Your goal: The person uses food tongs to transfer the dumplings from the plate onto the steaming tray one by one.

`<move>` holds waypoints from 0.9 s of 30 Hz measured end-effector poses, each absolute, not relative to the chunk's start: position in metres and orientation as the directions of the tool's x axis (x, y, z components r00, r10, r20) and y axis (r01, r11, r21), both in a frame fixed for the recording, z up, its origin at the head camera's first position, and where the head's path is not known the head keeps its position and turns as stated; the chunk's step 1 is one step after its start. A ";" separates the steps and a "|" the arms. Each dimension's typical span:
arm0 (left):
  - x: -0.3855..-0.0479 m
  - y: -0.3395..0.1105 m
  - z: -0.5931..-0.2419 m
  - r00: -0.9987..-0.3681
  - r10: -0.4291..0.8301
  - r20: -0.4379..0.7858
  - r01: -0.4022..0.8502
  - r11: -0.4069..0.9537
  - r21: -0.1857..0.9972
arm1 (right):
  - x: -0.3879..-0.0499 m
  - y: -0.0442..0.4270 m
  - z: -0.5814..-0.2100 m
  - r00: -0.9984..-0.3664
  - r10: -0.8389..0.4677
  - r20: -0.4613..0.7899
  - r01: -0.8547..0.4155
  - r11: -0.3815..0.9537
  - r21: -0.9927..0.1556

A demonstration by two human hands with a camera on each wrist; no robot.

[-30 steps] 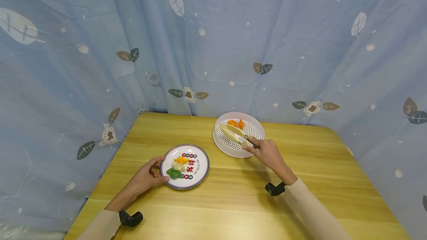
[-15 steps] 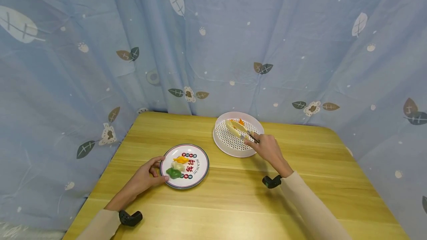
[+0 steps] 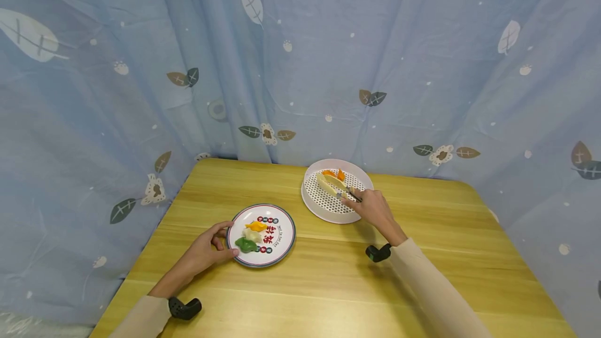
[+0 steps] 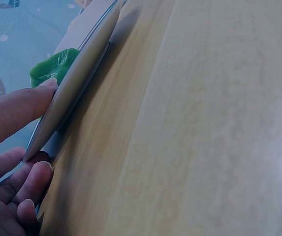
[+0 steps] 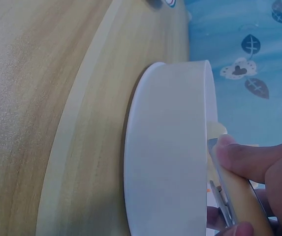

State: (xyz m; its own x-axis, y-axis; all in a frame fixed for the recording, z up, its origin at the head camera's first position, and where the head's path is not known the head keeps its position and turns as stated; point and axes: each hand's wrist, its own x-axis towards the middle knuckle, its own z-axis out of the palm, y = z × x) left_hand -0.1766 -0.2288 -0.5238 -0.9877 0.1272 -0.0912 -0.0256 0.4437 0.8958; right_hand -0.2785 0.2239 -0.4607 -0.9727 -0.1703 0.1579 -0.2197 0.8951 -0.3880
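In the head view my left hand holds the left rim of a white round plate, thumb on the edge and fingers curled at its side. On the plate lie a green dumpling, a whitish one and a yellow-orange one. My right hand grips a pair of tongs with beige ends, which reach into a white perforated steamer basket. Two orange pieces sit at the basket's far side, just beyond the tong tips. Whether the tongs pinch anything cannot be made out.
A wooden table carries both dishes, the plate nearer and to the left of the basket. Close behind the table's far edge hangs a blue patterned curtain. The basket's tall white wall stands beside my right hand.
The tongs have shifted slightly within the basket, their tips first farther away, then a little back. The orange piece they partly covered shows again. My left hand and the plate stay put.
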 end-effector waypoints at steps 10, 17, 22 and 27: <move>-0.176 -0.228 -0.523 -0.989 0.107 -0.105 -0.045 0.456 0.889 | -0.280 0.223 -0.469 -0.978 -0.161 0.131 -0.198 0.911 -0.362; -0.176 -0.228 -0.524 -0.989 0.106 -0.106 -0.046 0.459 0.887 | -0.277 0.226 -0.466 -0.973 -0.159 0.169 -0.213 0.900 -0.381; -0.176 -0.227 -0.523 -0.988 0.104 -0.110 -0.050 0.463 0.885 | -0.272 0.229 -0.461 -0.962 -0.173 0.213 -0.246 0.885 -0.394; -0.176 -0.228 -0.522 -0.988 0.109 -0.109 -0.048 0.455 0.889 | -0.264 0.227 -0.456 -0.947 -0.194 0.256 -0.287 0.870 -0.402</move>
